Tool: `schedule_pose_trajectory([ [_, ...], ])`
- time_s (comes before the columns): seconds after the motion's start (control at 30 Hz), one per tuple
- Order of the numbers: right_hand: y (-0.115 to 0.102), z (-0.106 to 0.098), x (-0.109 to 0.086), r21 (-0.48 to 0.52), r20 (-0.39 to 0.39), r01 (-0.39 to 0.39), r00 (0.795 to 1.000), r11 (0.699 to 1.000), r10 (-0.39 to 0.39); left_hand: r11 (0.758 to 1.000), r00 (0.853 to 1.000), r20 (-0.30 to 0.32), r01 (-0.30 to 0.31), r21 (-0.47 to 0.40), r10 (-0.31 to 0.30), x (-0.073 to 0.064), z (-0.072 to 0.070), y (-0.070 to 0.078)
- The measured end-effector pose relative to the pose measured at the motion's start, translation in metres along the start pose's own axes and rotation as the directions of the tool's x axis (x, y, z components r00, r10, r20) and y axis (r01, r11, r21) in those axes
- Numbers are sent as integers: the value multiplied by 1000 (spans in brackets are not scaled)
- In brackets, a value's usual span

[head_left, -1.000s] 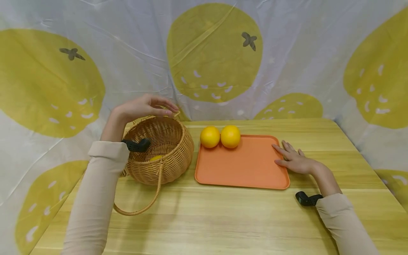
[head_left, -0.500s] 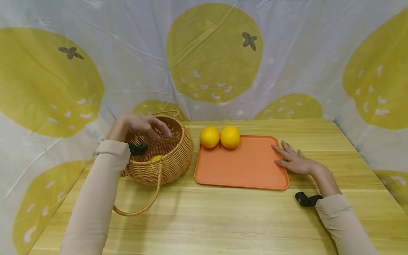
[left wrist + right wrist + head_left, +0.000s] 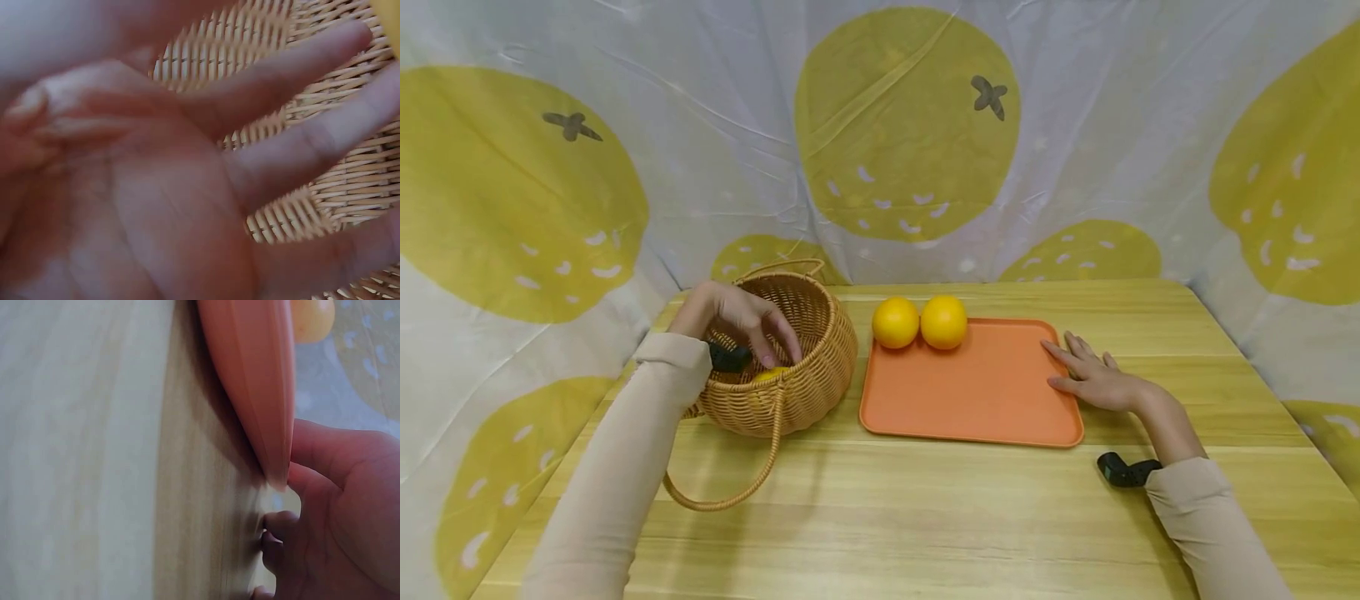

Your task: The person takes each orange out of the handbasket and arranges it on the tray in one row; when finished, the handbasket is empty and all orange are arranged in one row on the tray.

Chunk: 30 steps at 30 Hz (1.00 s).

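My left hand (image 3: 747, 315) reaches down inside a wicker basket (image 3: 823, 383), fingers spread and bent slightly. Its fingertips are at an orange (image 3: 769, 376) that lies in the basket, mostly hidden behind the near rim. The left wrist view catches just a yellow edge of the orange (image 3: 390, 25) beyond the fingers, with woven wicker behind; whether they touch cannot be told. Two more oranges, a left one (image 3: 895, 322) and a right one (image 3: 943, 322), sit side by side at the back left of an orange-coloured tray (image 3: 970, 387). My right hand (image 3: 1097, 383) rests with extended fingers on the tray's right edge.
One basket handle (image 3: 730, 502) hangs down onto the wooden table (image 3: 940, 517) in front; the other handle (image 3: 782, 265) stands toward the back. A curtain (image 3: 715, 142) with a yellow fruit print surrounds the table at the back and sides.
My left hand has come down from above the basket's back rim into the basket, to the orange there. The right hand, the tray and its two oranges have stayed put.
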State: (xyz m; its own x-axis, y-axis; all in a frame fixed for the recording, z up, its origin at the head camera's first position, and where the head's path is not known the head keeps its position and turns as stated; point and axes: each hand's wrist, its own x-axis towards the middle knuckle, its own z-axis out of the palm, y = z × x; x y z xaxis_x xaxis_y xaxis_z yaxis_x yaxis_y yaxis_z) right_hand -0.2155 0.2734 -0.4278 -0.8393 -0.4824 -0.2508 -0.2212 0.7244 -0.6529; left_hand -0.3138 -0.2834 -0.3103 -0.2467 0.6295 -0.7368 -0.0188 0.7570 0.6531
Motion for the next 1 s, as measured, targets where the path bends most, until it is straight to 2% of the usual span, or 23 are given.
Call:
schedule_pose_trajectory([
  [0.13,0,0,0,2,3,-2,1000,1000,2,999,999,25,40,10,-40,4,0,-2],
  [0.3,1,1,-1,11,-11,11,1000,1000,-11,1000,998,67,18,25,-20,8,-2,-4],
  [0.4,2,1,-2,14,-19,19,1000,1000,-19,998,998,52,26,50,-29,9,-1,-4],
  [0.6,0,1,-1,3,-5,1,1000,1000,-1,990,992,24,120,74,-122,10,3,-6],
  [0.77,-2,0,-1,1,0,-5,1000,1000,5,991,993,27,109,75,-111,10,3,-6],
  [1.0,-1,0,-1,0,-1,-6,1000,1000,6,990,990,-16,142,-9,-142,4,4,-4],
])
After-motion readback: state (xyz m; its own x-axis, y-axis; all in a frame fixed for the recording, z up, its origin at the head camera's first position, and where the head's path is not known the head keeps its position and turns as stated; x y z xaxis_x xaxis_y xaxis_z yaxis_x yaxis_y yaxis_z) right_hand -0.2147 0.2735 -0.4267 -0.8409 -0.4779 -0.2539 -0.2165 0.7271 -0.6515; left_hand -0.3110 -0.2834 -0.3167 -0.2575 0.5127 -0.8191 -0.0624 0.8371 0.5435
